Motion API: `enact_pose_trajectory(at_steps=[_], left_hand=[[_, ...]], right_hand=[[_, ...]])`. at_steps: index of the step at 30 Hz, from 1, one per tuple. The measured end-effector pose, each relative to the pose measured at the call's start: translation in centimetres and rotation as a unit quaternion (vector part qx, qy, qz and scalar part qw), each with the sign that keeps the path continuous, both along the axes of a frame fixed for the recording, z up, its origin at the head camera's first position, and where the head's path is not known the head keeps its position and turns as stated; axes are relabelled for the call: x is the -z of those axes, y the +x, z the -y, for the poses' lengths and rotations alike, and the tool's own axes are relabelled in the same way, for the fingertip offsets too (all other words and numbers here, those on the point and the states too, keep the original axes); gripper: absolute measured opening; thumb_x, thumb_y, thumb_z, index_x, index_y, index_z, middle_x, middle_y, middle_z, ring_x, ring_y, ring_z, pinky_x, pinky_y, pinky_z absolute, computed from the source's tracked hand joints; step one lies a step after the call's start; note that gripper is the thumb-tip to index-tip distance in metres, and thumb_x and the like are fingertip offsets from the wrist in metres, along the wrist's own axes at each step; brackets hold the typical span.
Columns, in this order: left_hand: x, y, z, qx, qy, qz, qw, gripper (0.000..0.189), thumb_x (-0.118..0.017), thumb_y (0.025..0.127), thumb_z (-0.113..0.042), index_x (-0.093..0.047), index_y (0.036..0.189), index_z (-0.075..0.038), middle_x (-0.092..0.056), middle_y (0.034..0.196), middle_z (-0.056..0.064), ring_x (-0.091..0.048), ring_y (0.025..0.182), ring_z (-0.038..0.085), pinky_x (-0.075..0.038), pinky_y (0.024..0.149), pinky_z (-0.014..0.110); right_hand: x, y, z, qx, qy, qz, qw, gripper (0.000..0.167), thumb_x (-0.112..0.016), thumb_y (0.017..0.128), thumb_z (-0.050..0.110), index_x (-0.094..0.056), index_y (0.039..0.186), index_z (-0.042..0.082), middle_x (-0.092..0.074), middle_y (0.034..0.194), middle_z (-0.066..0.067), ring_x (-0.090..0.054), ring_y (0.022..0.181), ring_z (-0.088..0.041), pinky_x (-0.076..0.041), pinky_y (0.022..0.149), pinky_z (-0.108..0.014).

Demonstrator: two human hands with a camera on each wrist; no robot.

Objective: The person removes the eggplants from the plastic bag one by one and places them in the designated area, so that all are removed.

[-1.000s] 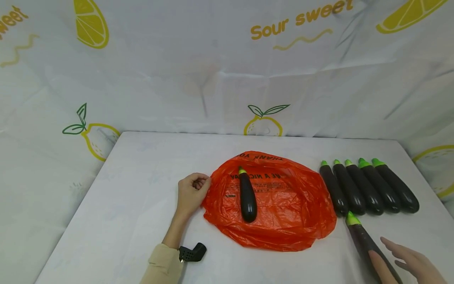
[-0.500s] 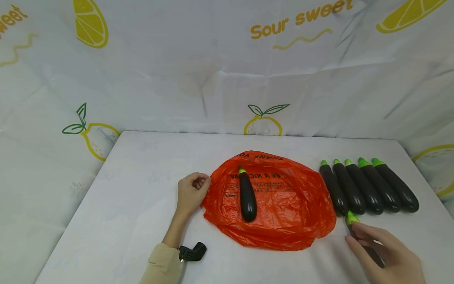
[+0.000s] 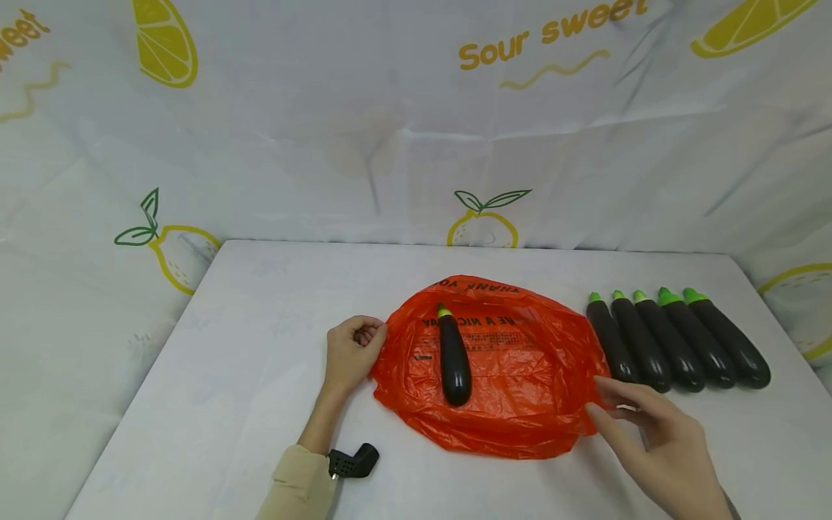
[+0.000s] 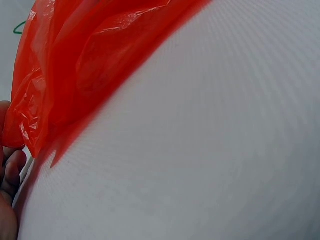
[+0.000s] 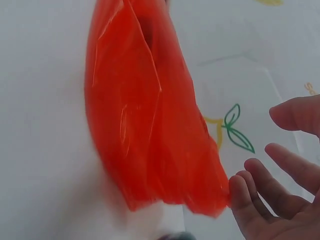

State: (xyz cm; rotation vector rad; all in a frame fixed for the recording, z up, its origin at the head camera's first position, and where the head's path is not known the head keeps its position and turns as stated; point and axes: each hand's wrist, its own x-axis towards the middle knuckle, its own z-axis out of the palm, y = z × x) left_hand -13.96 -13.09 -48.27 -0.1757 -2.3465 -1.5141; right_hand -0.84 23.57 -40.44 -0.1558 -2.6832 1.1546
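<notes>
A red plastic bag lies spread on the white table, with one eggplant on it, green stem end pointing away. My left hand pinches the bag's left edge; the left wrist view shows red film between thumb and fingers. At the bag's right edge is my right hand, thumb and fingers apart, none curled round the film. In the right wrist view a fingertip meets or overlaps the bag's edge; I cannot tell which. The eggplant seen earlier near this hand is not visible, perhaps behind it.
Several dark eggplants with green ends lie side by side right of the bag. A white cloth with lemon prints hangs behind the table. A black device is strapped at my left wrist.
My right hand has moved up and left from the near eggplant to the bag's right edge. That eggplant has gone from view. My left hand has stayed on the bag.
</notes>
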Motion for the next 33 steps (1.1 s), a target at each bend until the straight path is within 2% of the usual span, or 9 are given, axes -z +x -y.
enact_pose_trajectory(at_steps=[6,11,19,23,27,33], left_hand=[[0.1,0.0,0.0,0.000,0.000,0.004,1.0000,0.006,-0.073,0.089,-0.006,-0.074,0.084,-0.003,-0.066,0.070,0.008,-0.053,0.062,0.010,-0.046,0.058,0.019],[0.1,0.1,0.1,0.001,0.004,0.010,0.9999,0.006,-0.072,0.090,-0.006,-0.074,0.084,-0.003,-0.066,0.071,0.008,-0.053,0.062,0.011,-0.046,0.058,0.019],[0.1,0.0,-0.1,0.002,0.012,0.008,0.9999,0.006,-0.073,0.089,-0.005,-0.074,0.084,-0.004,-0.065,0.070,0.008,-0.053,0.061,0.010,-0.045,0.057,0.018],[0.0,0.0,-0.1,0.005,0.014,0.008,0.9999,0.006,-0.073,0.089,-0.005,-0.074,0.084,-0.004,-0.065,0.069,0.008,-0.052,0.061,0.010,-0.045,0.057,0.019],[-0.1,0.0,-0.1,0.002,0.013,0.010,0.9999,0.006,-0.073,0.089,-0.006,-0.074,0.084,-0.004,-0.065,0.070,0.008,-0.052,0.061,0.010,-0.045,0.057,0.019],[0.0,0.0,0.0,0.000,0.012,0.011,0.9999,0.006,-0.073,0.089,-0.006,-0.074,0.084,-0.004,-0.066,0.071,0.008,-0.053,0.062,0.009,-0.046,0.058,0.019]], right_hand=[[-0.7,-1.4,2.4,-0.032,-0.040,0.007,0.9987,0.043,-0.081,0.084,0.006,-0.069,0.125,0.005,-0.070,0.120,-0.015,-0.059,0.089,0.011,-0.050,0.075,-0.003],[-0.8,-2.5,4.6,-0.071,-0.056,0.010,0.9958,0.039,-0.080,0.087,0.011,-0.070,0.125,0.007,-0.072,0.120,-0.014,-0.062,0.090,0.007,-0.053,0.077,-0.008],[-0.2,-4.2,7.5,-0.125,-0.137,0.023,0.9823,0.037,-0.080,0.088,0.014,-0.071,0.122,0.005,-0.072,0.119,-0.014,-0.066,0.089,-0.002,-0.058,0.077,-0.017],[0.3,-4.6,8.4,-0.134,-0.147,0.027,0.9795,0.037,-0.080,0.087,0.014,-0.071,0.122,0.003,-0.071,0.118,-0.015,-0.067,0.088,-0.004,-0.059,0.076,-0.018],[0.8,-4.9,9.2,-0.137,-0.150,0.036,0.9785,0.040,-0.082,0.086,0.015,-0.071,0.122,0.003,-0.070,0.119,-0.015,-0.068,0.090,-0.012,-0.059,0.075,-0.019],[1.3,-5.5,10.2,-0.132,-0.163,0.071,0.9751,0.047,-0.084,0.084,0.020,-0.070,0.126,0.004,-0.068,0.122,-0.017,-0.070,0.095,-0.022,-0.062,0.077,-0.027]])
